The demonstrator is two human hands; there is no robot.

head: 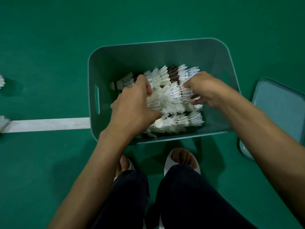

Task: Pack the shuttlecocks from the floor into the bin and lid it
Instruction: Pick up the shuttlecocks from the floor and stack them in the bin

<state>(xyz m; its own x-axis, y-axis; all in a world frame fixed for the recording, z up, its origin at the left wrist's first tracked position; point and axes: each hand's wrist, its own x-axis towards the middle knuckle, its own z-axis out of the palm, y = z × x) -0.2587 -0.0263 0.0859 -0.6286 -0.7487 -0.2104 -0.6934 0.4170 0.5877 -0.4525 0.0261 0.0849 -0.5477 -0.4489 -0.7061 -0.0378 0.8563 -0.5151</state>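
Both hands, the left hand (133, 103) and right hand (204, 90), are clamping a cluster of shuttlecocks (166, 100) from opposite sides inside the bin (115, 63), probably keeping the frayed white feathers bunched while lowering them. Two strays (2, 81) are lying on the floor (49, 38) at nine o'clock, and the lid (280, 103) is waiting at three o'clock.

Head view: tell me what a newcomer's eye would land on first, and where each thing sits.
First, the heap of white feathered shuttlecocks in the grey-green plastic bin at centre, with the left hand and right hand both closed in a grip on the pile. Next, the pale blue plastic lid lying on the green floor to the bin's right, and stray shuttlecocks at the far left edge.
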